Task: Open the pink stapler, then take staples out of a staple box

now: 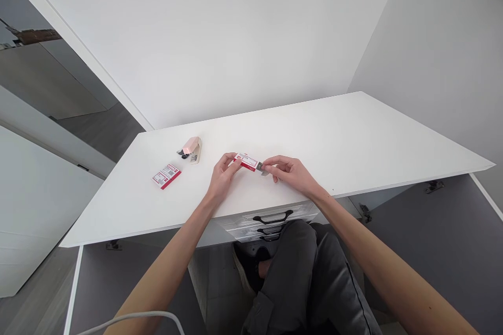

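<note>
A small red and white staple box [247,161] lies near the middle of the white table [353,136]. My left hand [222,177] is closed on its left end. My right hand [290,170] pinches a grey strip, seemingly staples [262,168], that sticks out of the box's right end. A second red and white staple box [166,176] lies to the left, apart from both hands. Behind it, a pink stapler [192,149] rests on the table.
White walls rise behind and to the right of the table. A drawer unit with black handles [272,218] stands under the table's front edge, above my crossed legs. A white cable [137,317] runs along the bottom left.
</note>
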Demonstrator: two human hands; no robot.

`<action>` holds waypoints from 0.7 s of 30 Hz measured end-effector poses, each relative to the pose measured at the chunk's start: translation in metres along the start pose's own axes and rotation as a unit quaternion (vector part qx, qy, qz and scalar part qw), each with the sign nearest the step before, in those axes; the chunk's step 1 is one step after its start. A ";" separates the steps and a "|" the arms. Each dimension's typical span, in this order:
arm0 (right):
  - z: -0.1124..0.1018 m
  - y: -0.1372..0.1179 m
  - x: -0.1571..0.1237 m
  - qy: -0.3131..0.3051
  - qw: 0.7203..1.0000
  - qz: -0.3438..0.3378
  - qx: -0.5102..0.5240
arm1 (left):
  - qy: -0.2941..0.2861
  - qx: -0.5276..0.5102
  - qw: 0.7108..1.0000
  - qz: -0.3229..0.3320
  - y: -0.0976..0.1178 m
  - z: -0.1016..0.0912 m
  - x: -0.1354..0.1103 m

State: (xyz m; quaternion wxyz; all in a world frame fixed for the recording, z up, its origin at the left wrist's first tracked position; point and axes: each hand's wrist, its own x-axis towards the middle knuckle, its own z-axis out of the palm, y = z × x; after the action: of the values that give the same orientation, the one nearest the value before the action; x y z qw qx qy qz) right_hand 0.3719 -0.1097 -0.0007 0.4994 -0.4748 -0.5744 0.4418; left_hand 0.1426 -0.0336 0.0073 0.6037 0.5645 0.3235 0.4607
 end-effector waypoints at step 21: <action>0.000 -0.001 0.000 0.045 0.999 0.019 0.023 | 0.018 -0.050 0.998 -0.024 -0.001 -0.001 0.002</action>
State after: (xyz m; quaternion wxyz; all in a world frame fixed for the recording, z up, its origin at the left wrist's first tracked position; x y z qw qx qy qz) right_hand 0.3721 -0.1102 -0.0001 0.5271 -0.4935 -0.5316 0.4427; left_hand 0.1426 -0.0313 0.0061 0.6363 0.5167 0.3246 0.4719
